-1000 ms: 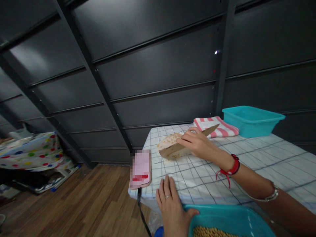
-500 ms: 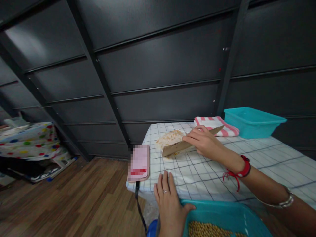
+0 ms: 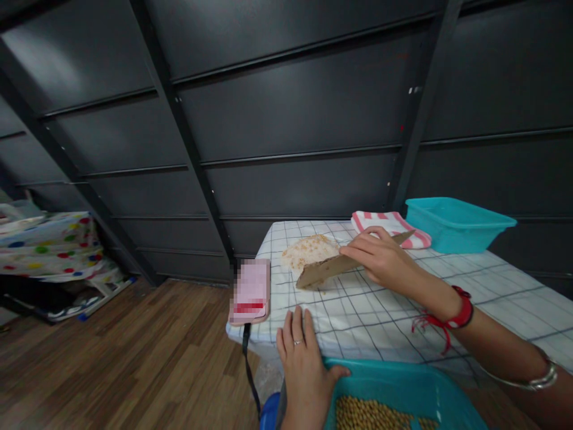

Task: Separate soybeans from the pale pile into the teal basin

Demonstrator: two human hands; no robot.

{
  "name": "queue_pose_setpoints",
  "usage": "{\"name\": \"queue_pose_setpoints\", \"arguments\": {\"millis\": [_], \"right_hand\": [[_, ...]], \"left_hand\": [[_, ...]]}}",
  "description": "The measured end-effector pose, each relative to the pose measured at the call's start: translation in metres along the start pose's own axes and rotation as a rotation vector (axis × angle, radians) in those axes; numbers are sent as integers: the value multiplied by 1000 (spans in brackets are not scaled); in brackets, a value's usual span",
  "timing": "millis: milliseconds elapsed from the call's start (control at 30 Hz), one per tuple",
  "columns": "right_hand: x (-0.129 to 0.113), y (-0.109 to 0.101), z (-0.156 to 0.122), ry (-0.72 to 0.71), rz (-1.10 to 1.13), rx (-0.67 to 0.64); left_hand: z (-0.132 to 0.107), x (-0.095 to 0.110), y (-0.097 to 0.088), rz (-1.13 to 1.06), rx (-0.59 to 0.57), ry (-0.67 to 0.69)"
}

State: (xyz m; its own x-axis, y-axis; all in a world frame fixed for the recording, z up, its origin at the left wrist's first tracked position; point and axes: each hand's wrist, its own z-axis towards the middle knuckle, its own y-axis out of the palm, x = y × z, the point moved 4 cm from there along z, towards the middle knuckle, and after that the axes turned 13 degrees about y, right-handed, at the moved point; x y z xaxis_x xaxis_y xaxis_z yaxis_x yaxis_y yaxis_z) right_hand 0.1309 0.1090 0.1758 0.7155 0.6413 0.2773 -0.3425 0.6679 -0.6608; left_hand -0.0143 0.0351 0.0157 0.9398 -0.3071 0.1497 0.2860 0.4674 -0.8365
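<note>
My right hand (image 3: 381,255) grips the upper edge of a strip of cardboard (image 3: 321,273), which slants across the checked tablecloth (image 3: 286,298). Just behind the strip lies a thin patch of pale, crumbly, yellowish-white material (image 3: 308,249); its kind is not clear. At the near table edge, my left hand (image 3: 303,364) rests with its fingers stretched out on the cloth. Its thumb lies over the rim of a teal plastic basin (image 3: 380,371). Yellow beans (image 3: 369,412), resembling soybeans, cover the visible bottom of that basin.
A pink phone (image 3: 251,286) with a black strap lies at the table's left edge. At the back are a folded pink-striped towel (image 3: 362,222) and a second teal basin (image 3: 461,230). A dark panelled wall (image 3: 295,185) stands behind; a dotted cloth (image 3: 67,245) covers something far left.
My right hand has shifted slightly right with the cardboard, showing more of the pale patch. My left hand stays at the table edge. The view has moved a little.
</note>
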Motion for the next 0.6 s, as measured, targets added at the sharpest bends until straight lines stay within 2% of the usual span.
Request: {"name": "queue_pose_setpoints", "arguments": {"millis": [167,300,433,600], "right_hand": [[3,-11,-5,15,32,6],[5,-9,-3,49,-4,37],[2,-4,-5,63,-26,-1],[-3,-14,-16,43,10,-15]], "left_hand": [[4,5,-6,29,43,-48],[5,6,-9,30,45,-48],[5,5,-8,24,39,-34],[5,6,-9,38,50,-35]]}}
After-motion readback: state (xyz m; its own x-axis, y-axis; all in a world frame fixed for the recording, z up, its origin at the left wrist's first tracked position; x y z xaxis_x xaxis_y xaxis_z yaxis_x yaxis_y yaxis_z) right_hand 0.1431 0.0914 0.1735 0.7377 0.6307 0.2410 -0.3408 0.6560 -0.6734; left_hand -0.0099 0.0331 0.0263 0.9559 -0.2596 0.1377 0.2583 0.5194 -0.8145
